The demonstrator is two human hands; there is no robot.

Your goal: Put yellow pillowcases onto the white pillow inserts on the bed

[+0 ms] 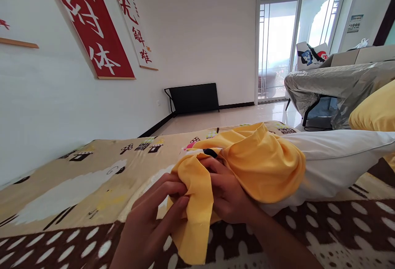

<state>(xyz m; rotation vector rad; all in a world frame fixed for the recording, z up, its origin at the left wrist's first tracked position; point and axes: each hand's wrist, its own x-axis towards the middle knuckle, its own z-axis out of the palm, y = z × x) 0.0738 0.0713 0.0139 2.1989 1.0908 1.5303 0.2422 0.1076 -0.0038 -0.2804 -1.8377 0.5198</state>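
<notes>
A yellow pillowcase (262, 162) lies bunched up over one end of a white pillow (333, 158). With thumb and fingers pinched together, my left hand (157, 209) grips the left edge of the pillowcase, and a flap of it hangs down in front. My right hand (226, 191) is curled into the folds just right of that flap, holding the cloth; its fingertips are partly hidden by fabric. Both hands are close together above the patterned blanket (92, 178).
Another yellow pillow (375, 108) sits at the right edge. Behind it stands a table under a grey plastic cover (317, 82), bearing boxes. A black folded panel (194, 98) leans by the far wall. Red and white scrolls (92, 26) hang at the left; a glass door (277, 51) is at the back.
</notes>
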